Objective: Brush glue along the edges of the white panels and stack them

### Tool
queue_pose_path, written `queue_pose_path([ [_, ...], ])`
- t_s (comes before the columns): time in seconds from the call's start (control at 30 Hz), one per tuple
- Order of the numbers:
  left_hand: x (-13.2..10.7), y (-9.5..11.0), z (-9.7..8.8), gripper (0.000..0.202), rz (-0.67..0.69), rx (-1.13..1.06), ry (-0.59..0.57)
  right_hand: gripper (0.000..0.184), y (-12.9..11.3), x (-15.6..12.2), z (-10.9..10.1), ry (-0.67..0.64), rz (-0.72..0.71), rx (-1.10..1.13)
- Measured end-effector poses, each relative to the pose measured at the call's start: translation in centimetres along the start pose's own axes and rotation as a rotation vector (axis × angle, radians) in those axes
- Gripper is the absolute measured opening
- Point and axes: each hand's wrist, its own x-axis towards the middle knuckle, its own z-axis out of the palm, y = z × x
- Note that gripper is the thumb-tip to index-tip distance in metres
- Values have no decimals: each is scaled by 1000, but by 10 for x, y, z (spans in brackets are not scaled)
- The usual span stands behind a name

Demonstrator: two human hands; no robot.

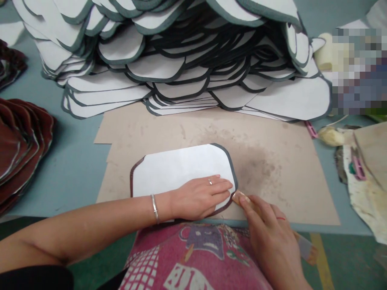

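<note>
A white panel [175, 169] with rounded corners lies on a brown board [281, 205]. Its border is dark grey along the upper right and reddish brown at the left and lower right. My left hand [202, 197] rests flat on the panel's right half, fingers stretched toward the right edge. With my right hand [270, 229] I grip a slim, pale brown stick-like tool [238, 196]. The tool's tip touches the panel's lower right border. Its far end sticks out behind my hand, and its exact kind is unclear.
A high pile of similar white panels [178, 68] with dark edges spans the back. Reddish-brown pieces [27, 137] are stacked at the left. On the right lie a pale cloth [369, 193], a pink clip [358, 167] and a cream roll [324, 52].
</note>
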Motion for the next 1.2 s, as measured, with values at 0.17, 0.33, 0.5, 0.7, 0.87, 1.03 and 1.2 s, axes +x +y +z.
queue_pose_path([
  [0.17, 6, 0, -1, 33, 27, 28, 36, 57, 12, 17, -5, 5, -74, 9],
  [0.33, 12, -3, -10, 27, -11, 59, -21, 56, 15, 21, -11, -4, -81, 17],
  [0.5, 12, -10, -12, 27, -16, 118, 7, 56, 16, 30, -13, -13, -92, -5],
  [0.7, 19, -23, -21, 23, -20, 157, -27, 54, 30, 44, -14, -3, -179, -24],
  [0.87, 19, -41, -27, 25, -20, 180, 19, 54, 33, 53, -15, -30, -191, -41],
  [1.03, 16, -43, -23, 26, -32, 167, 33, 49, 34, 78, -13, -4, -198, -81],
  [1.2, 16, -42, -23, 27, -27, 163, 56, 49, 37, 108, -11, 11, -204, -102],
])
